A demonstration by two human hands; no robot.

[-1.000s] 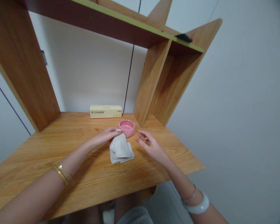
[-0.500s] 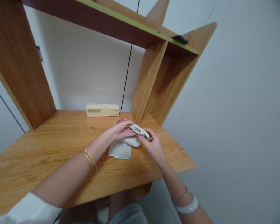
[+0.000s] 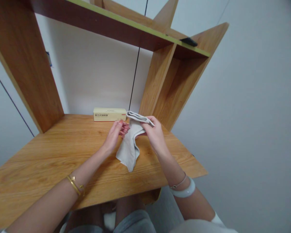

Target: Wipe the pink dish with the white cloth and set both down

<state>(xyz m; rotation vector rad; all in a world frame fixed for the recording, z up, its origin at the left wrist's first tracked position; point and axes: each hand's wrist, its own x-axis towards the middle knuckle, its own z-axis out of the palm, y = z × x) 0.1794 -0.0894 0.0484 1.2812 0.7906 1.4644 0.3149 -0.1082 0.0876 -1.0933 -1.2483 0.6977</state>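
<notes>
A light grey cloth [image 3: 131,145] is held up over the desk by my right hand [image 3: 155,131]. Its top is folded in layers, gripped between my right thumb and fingers, while a loose length hangs down toward the desktop. To the left of the hanging part is my left hand [image 3: 115,134], its fingers loosely bent and apart. Those fingertips come close to the cloth's left edge; whether they touch it is unclear. The fingers behind the cloth on my right hand are partly hidden.
On the wooden desk [image 3: 70,155], a cream box [image 3: 109,115] stands at the back against the wall. A shelf unit [image 3: 157,79] rises behind and to the right. A dark flat object [image 3: 189,41] lies on the upper shelf. The desk's front edge runs above my legs.
The cloth has been lifted and turned, its folded top now higher and its lower part hanging. My left hand has come off the folded part and moved left. A pink patch no longer shows.
</notes>
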